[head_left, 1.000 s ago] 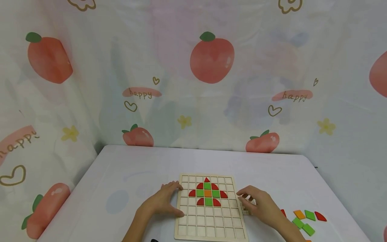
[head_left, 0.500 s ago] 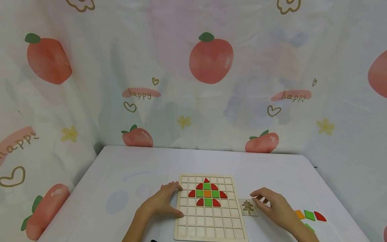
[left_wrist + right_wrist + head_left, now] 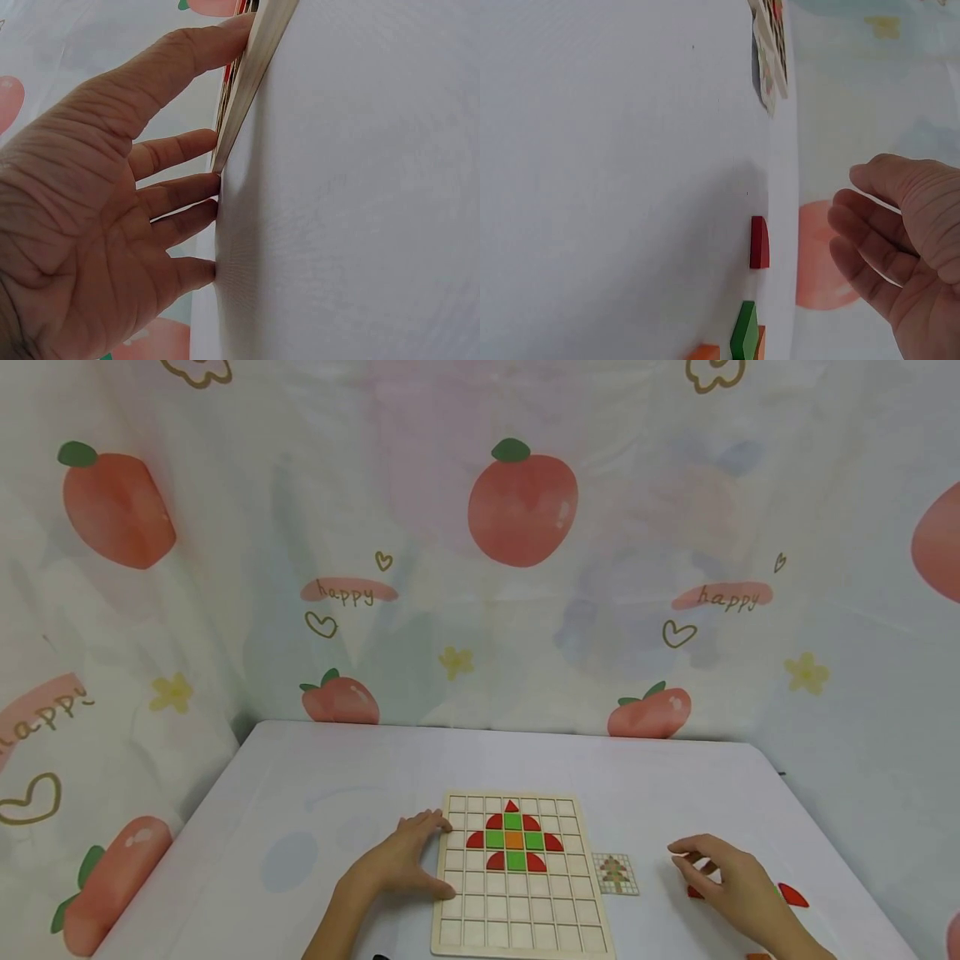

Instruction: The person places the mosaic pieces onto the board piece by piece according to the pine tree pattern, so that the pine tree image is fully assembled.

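The person's right hand (image 3: 731, 885) hangs over the white bench (image 3: 337, 793), its grip loosely curled around nothing. A flat red piece (image 3: 695, 892), half hidden below, lies at five o'clock from those fingertips, long axis unclear. The left hand (image 3: 401, 860), spread against the pale wooden grid board (image 3: 520, 907), is well off towards nine o'clock.

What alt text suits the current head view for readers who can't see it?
A person's left hand touches the left edge of a pale wooden grid board bearing a tree pattern of flat red, green and orange pieces. The right hand hovers above loose pieces of the same colours, and a small square pattern card lies beside the board.
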`<action>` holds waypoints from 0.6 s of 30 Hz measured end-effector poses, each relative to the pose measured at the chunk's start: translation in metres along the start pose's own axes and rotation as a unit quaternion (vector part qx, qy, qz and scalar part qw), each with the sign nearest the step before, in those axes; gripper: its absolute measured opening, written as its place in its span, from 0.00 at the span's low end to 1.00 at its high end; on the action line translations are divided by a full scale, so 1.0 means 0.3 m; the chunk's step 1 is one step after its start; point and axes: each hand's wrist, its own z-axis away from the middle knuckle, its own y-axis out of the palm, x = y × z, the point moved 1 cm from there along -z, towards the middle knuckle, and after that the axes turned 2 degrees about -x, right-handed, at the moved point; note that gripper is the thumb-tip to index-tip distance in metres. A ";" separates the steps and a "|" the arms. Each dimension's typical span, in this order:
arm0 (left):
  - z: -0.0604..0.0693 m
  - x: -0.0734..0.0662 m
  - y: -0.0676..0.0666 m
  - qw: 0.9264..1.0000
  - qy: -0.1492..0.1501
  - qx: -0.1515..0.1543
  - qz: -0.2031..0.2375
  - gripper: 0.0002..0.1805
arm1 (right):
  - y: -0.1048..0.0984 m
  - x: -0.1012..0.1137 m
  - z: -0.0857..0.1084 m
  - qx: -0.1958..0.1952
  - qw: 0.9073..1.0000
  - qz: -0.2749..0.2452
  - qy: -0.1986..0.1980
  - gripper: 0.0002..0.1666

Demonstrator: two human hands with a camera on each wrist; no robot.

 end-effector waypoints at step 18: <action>0.002 -0.002 -0.001 1.000 -0.005 0.001 0.004 0.44 | -0.109 -0.131 0.082 0.091 0.989 0.038 0.113 0.14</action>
